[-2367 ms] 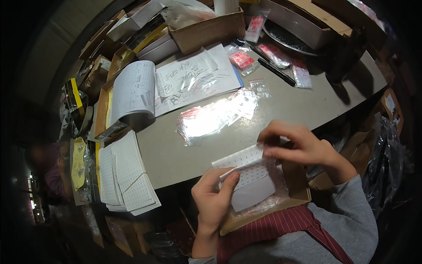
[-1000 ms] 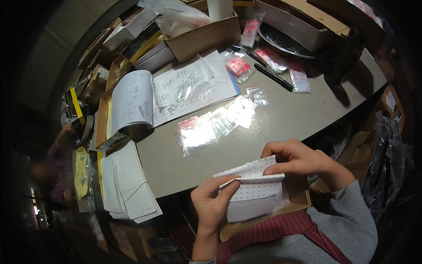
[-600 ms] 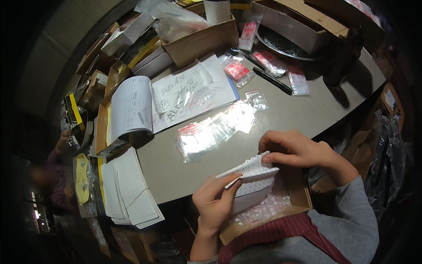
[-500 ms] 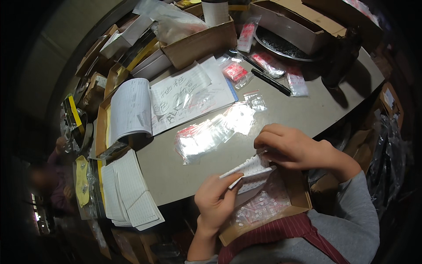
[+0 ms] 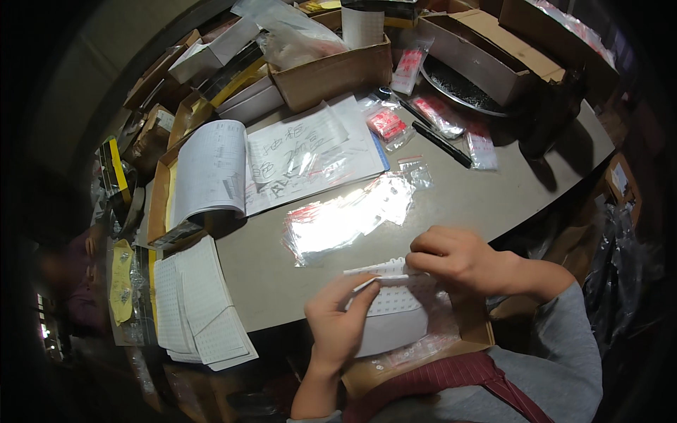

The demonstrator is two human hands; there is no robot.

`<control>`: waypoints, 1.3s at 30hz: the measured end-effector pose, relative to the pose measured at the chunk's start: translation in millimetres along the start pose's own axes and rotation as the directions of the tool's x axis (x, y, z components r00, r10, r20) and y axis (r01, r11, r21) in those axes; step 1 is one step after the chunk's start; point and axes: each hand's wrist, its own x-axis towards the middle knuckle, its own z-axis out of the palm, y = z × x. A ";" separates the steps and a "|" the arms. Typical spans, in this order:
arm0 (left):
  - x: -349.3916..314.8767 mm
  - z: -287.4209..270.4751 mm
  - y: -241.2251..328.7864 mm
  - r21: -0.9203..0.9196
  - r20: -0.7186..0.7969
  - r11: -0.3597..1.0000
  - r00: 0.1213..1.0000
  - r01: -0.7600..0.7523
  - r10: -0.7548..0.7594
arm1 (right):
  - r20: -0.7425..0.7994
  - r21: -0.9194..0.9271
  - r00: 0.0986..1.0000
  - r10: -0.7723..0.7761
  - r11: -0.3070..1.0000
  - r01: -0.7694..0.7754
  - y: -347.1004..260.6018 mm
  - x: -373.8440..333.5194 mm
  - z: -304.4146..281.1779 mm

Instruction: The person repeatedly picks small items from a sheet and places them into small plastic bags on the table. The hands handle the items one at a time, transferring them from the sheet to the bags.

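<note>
Between my two hands is a white sheet [image 5: 395,302] with rows of small printed marks, apparently a label sheet, folded over on itself. My left hand [image 5: 338,321] pinches its left end between thumb and fingers. At the right end of the fold, my right hand [image 5: 455,261] is closed with its fingertips on the sheet's edge. Under the sheet, close to my body, sits an open cardboard box [image 5: 474,324] holding small clear plastic bags [image 5: 423,347] with tiny white pieces on them. The sheet hides part of the box's contents.
Overlapping clear zip bags [image 5: 338,218] lie fanned on the grey table [image 5: 261,289]. Beyond are papers [image 5: 303,148], a black marker [image 5: 441,144] and packs of bags [image 5: 386,125]. Printed sheets [image 5: 211,324] are stacked at left. Cardboard boxes [image 5: 331,74] line the back.
The sheet has tilted and opened toward me, showing more of its printed face and covering more of the box. My right hand has moved slightly down. The whole view has shifted a little.
</note>
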 end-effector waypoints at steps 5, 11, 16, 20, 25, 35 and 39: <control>5.7 -12.6 -1.4 -0.056 -0.072 0.995 0.993 0.086 -0.090 | 0.049 0.287 0.998 0.049 0.956 -0.061 21.1 9.2 -28.6; -0.8 -36.9 -12.2 -0.012 -0.101 1.000 0.995 0.012 -0.013 | 0.216 0.133 0.830 0.514 0.827 -0.546 98.9 56.9 -73.3; 4.9 -38.2 -18.4 -0.054 -0.123 0.998 0.992 -0.021 0.015 | 0.132 -0.198 0.860 0.493 0.863 -0.465 121.7 57.6 -44.7; 5.8 -36.7 -18.5 -0.176 -0.150 0.984 0.988 0.008 -0.035 | 0.136 -0.225 0.821 0.555 0.824 -0.520 118.3 54.5 -51.2; 4.4 -42.3 -18.7 -0.295 -0.111 0.955 0.992 0.025 -0.060 | 0.621 -0.141 0.576 0.531 0.799 -0.585 87.2 65.1 -77.5; 5.0 -50.0 -17.3 -0.367 -0.145 0.928 0.989 -0.058 0.005 | 0.403 -0.407 0.788 0.466 0.862 -0.302 44.9 47.4 -51.8; 3.6 -50.2 -17.1 -0.384 -0.129 0.923 0.991 -0.033 -0.019 | 0.503 -0.340 0.745 0.438 0.893 -0.295 35.9 40.8 -66.4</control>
